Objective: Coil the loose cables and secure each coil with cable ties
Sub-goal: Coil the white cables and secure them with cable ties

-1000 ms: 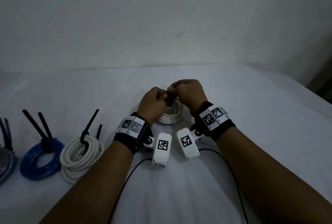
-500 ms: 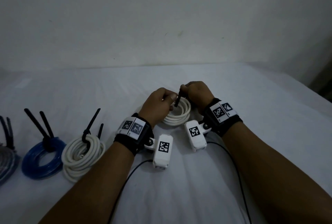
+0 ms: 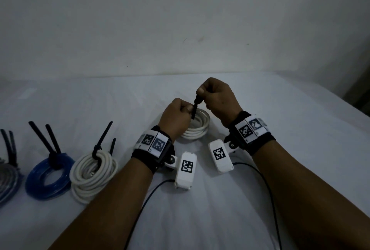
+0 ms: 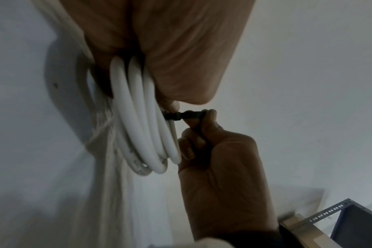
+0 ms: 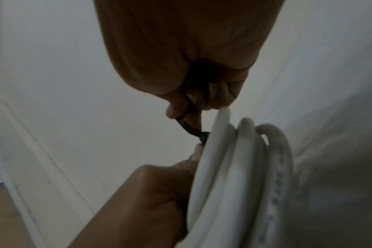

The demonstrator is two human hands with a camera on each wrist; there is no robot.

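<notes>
A white cable coil (image 3: 198,127) lies on the white sheet between my hands, its near side lifted by my left hand (image 3: 187,109). That hand curls round the coil's strands (image 4: 138,109) and presses a fingertip at the head of a black cable tie (image 3: 195,107). My right hand (image 3: 201,92) is a little higher and pinches the tie's tail (image 5: 189,127) between thumb and forefinger, holding it taut. In the left wrist view the tie (image 4: 187,115) runs straight from the coil to the right hand (image 4: 210,117). The tie's loop round the coil is mostly hidden.
Three tied coils sit in a row at the left: a white one (image 3: 92,171), a blue one (image 3: 48,175) and a grey one (image 3: 8,181), with black tie tails sticking up. Black cords (image 3: 152,191) trail from the wrist cameras. A wall stands behind the sheet-covered surface (image 3: 280,109).
My right hand has risen and moved away from the left, drawing the tie's tail out and up. The left hand stays on the coil.
</notes>
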